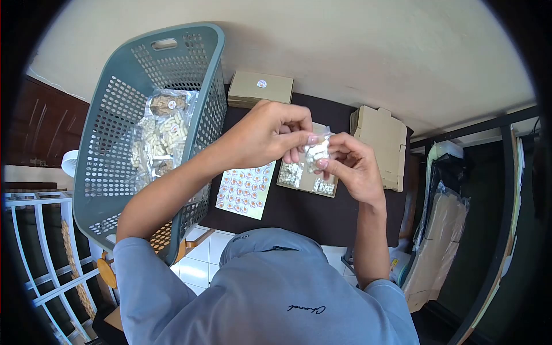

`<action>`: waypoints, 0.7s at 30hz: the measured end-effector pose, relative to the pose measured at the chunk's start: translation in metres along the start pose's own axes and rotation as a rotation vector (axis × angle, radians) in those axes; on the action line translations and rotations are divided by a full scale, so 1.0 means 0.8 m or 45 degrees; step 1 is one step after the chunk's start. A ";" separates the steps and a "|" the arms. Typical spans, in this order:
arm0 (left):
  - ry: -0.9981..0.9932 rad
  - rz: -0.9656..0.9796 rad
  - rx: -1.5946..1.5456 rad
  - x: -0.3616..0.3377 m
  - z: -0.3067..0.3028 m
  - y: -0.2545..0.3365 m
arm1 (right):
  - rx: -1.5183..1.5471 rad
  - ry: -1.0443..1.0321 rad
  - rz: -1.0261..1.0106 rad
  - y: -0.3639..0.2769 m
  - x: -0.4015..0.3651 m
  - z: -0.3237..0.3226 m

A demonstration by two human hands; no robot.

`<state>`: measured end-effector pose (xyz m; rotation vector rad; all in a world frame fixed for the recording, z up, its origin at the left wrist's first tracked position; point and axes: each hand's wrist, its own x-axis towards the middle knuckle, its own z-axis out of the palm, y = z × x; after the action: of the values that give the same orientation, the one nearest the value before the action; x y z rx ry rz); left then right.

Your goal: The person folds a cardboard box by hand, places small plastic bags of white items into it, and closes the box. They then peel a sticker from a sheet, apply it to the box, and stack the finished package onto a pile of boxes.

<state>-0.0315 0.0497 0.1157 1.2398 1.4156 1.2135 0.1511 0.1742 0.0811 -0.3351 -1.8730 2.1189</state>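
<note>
A small clear plastic bag of pale capsules is held up between both my hands above the dark table. My left hand pinches its left side with thumb and fingers. On the right, my right hand grips the bag's lower right side, thumb in front. Below them lies a cardboard box with bags of similar capsules showing at its two lower corners; my hands hide part of it. A sheet of round stickers lies left of the box, partly under my left forearm.
A large grey-green perforated basket at the left holds filled clear bags. Flat stacked cartons bearing a round sticker are at the table's back. More folded cardboard lies at the right. A dark metal rack stands beyond.
</note>
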 end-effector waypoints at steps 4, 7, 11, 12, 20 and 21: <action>-0.142 0.033 0.445 -0.005 -0.007 -0.007 | -0.208 -0.082 0.116 0.002 0.000 -0.017; -0.030 0.145 0.867 -0.011 -0.019 -0.006 | -0.586 -0.154 0.099 0.022 0.008 -0.036; 0.441 0.249 0.814 -0.020 -0.077 -0.009 | -1.198 -0.085 0.474 0.090 0.011 -0.082; 0.469 0.219 0.838 -0.024 -0.094 -0.003 | -1.361 -0.099 0.371 0.128 0.008 -0.103; 1.180 -0.228 0.810 -0.084 -0.275 -0.058 | -1.772 -0.258 0.507 0.262 -0.011 -0.151; 1.192 -0.367 0.799 -0.092 -0.281 -0.066 | -1.757 -0.284 0.511 0.267 -0.012 -0.152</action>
<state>-0.2509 -0.0520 0.0969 0.7778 2.7118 1.2319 0.1903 0.2596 -0.1467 -0.7870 -3.3248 0.6283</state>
